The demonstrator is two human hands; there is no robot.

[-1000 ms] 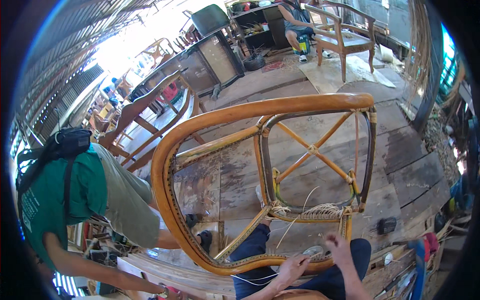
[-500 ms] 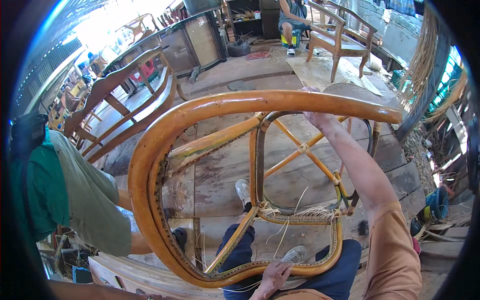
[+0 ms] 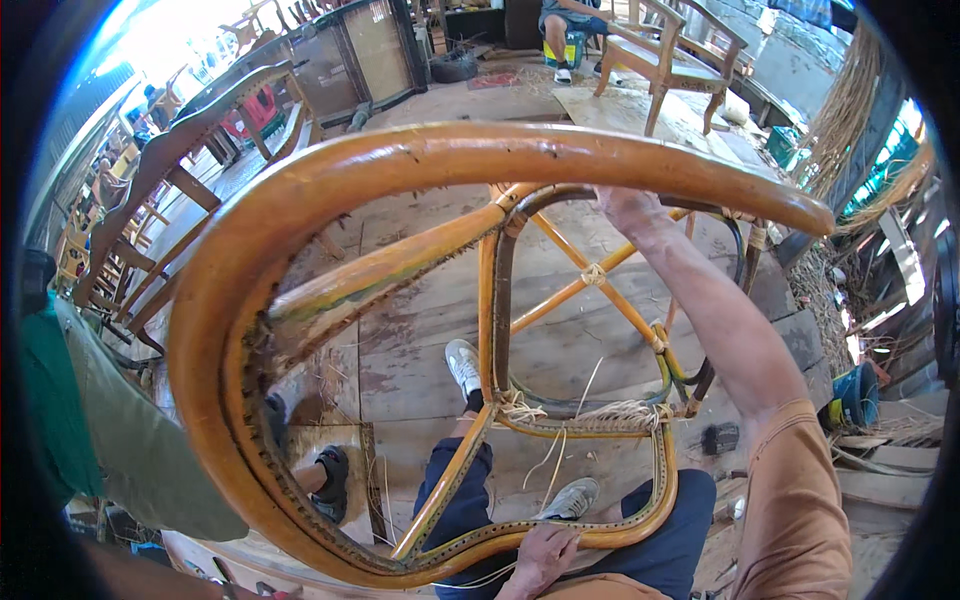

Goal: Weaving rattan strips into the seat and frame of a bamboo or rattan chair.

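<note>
A rattan chair frame of glossy orange-brown bent cane is propped in front of me, tilted on its side across my legs. My right hand grips the thick far armrest rail; its fingers are partly hidden behind the cane. At the lower middle, my left hand is wrapped over the near curved rail, which has a row of small holes. Loose pale cane strands hang from the seat edge between the hands. A cane cross bound at its middle spans the seat ring.
Close on the left stands a person in green top and khaki shorts. Wooden benches are behind them. At the back right, a wooden armchair stands before a seated person. Dry fibre bundles hang at right, above a blue bucket.
The chair frame has come nearer and shifted left in view, its far rail rising, with both hands still on it. The person on the left now sits further toward the picture's edge.
</note>
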